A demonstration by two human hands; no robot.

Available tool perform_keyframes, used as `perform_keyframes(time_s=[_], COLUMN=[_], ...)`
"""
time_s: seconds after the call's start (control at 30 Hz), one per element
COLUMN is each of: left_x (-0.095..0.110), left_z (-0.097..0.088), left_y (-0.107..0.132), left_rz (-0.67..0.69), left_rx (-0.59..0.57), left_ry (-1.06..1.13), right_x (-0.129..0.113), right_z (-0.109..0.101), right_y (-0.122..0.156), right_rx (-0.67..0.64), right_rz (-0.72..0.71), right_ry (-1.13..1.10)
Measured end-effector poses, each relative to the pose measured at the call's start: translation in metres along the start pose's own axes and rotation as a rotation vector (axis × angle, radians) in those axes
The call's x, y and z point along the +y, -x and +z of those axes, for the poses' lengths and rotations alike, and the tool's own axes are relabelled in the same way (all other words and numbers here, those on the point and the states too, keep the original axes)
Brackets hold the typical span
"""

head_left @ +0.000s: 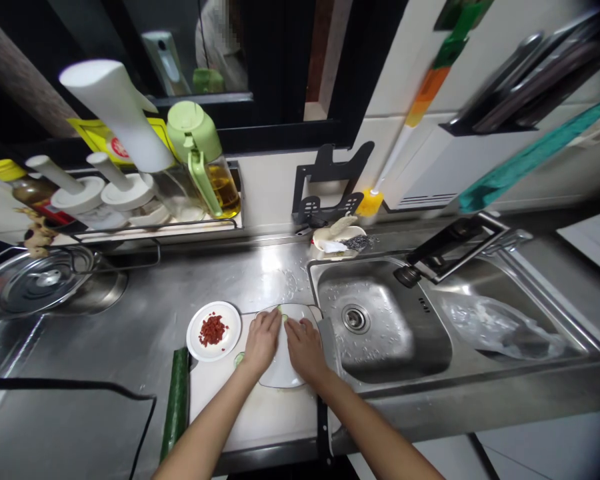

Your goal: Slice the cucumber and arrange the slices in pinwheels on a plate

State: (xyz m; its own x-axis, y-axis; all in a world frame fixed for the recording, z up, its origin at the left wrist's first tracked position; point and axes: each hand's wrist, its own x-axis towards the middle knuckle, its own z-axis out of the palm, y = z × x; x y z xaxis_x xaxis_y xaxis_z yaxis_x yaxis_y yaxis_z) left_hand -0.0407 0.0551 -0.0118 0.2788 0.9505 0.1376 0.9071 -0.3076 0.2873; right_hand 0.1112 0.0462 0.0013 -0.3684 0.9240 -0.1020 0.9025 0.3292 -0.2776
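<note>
Over a white plate [291,373] on the white cutting board [225,417], my left hand [263,341] and my right hand [304,348] are close together, fingertips almost meeting near the far rim. Between them shows a small pale green cucumber slice [284,319]; the fingers of both hands are closed around it, partly hiding it. Another cucumber piece [239,360] lies on the board left of my left wrist. A knife [323,427] with a black handle lies along the board's right edge. A long cucumber [177,397] rests left of the board.
A small white plate of chopped red bits [213,330] sits at the board's far left corner. To the right is a steel sink [380,320] with a faucet [440,257]. A rack of oil and seasoning bottles [203,160] stands at the back left, above a lidded pot [40,280].
</note>
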Motion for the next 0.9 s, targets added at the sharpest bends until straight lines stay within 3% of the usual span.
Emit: perform_keyframes(time_s=[0.27, 0.9], left_x=[0.0023, 0.0041], left_z=[0.0059, 0.0059], left_y=[0.0013, 0.001], left_rz=[0.003, -0.014], left_rx=[-0.07, -0.086], left_ry=[-0.066, -0.042], right_x=[0.0003, 0.0004], right_z=[0.0037, 0.0024], right_y=[0.0013, 0.0016], right_rx=[-0.089, -0.097], right_rz=[0.003, 0.019], right_ry=[0.02, 0.027])
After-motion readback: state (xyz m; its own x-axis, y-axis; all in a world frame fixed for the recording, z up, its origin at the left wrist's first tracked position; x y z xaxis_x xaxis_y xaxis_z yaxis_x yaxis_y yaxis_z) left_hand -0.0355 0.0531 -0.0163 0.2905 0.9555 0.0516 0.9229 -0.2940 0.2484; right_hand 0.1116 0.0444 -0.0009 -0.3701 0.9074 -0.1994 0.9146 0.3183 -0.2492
